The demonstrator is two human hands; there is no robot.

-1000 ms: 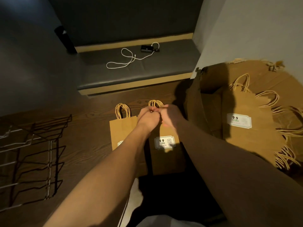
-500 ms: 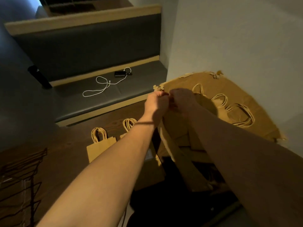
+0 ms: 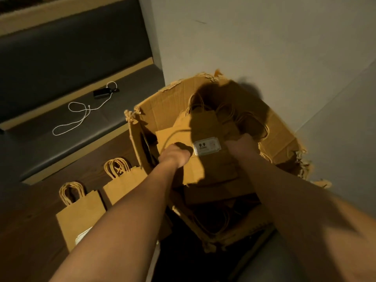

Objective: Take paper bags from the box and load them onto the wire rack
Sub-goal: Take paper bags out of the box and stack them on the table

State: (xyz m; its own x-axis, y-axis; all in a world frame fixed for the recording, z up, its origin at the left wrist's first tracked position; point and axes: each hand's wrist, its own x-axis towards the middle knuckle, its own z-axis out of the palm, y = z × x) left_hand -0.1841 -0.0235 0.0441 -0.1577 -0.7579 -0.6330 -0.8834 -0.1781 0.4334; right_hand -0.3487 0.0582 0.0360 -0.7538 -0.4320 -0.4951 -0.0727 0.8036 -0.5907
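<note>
Kraft paper: thin, light and easily creased, so you can expect the bags to flex and slide off one another.
Left hand [image 3: 175, 155]: centre of the frame, inside the box, fingers curled down at the left edge of the labelled bag [image 3: 205, 139]; whether they have closed on it you cannot tell from here.
Right hand [image 3: 241, 146]: just right of centre, curled at the same bag's right side; its fingertips are hidden, so that hold is unclear too.
Where to hold: take both side edges, or the twisted cord handles, rather than the flat middle, which would buckle.
Box [image 3: 162, 110]: torn cardboard, centre right against the wall, with more bags and a tangle of handles in it.
Floor bags [image 3: 81, 216]: two lying flat at lower left, outside the box.
Wire rack: not in view.
Bench [image 3: 126, 106]: upper left, carrying a white cord [image 3: 79, 117] and a small dark device [image 3: 101, 93].
</note>
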